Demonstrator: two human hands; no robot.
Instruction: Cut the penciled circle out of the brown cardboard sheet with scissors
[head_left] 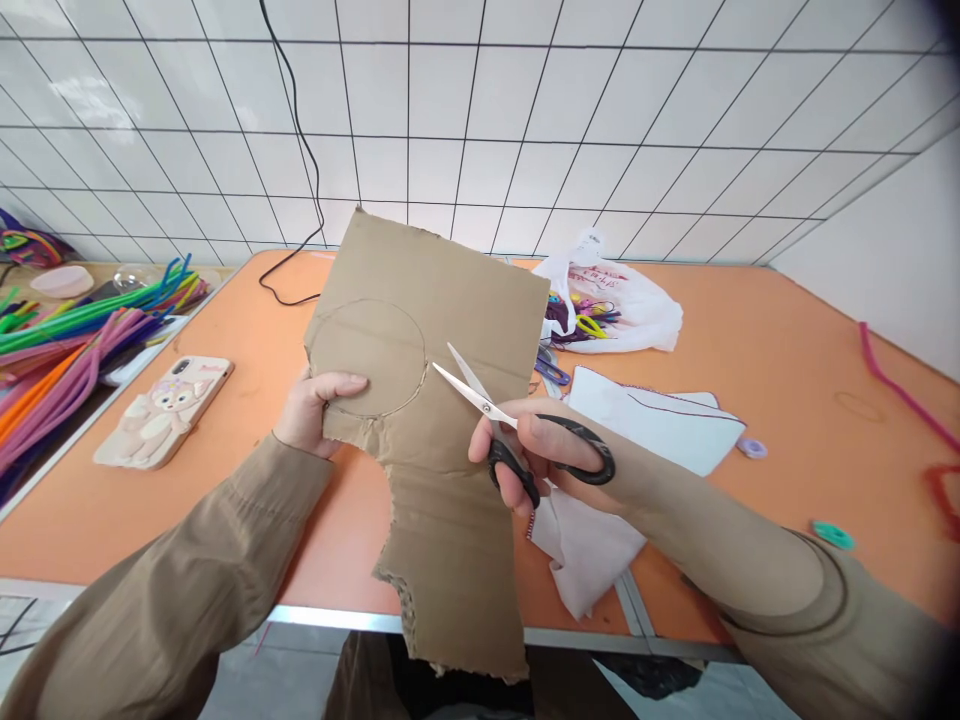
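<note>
My left hand point(311, 408) grips a brown cardboard sheet point(472, 290) by its left edge, thumb across the front. A circle is drawn on the sheet near that thumb, and part of its lower right line looks cut. Below the circle, the sheet's left side has a curved, rough-edged cutout. My right hand point(536, 440) has its fingers through the black handles of a pair of scissors point(487, 408). The blades are spread in front of the cardboard, with the tips close to the circle's right side. Whether the blades touch the sheet, I cannot tell.
A phone in a bear-like case point(166, 412) and colourful pipe cleaners point(90, 360) are at left. Behind the cardboard lies a white plastic bag point(645, 305). White cloth point(652, 415) lies at right, near a teal ring point(832, 534). A black cable point(296, 110) hangs along the tiled wall.
</note>
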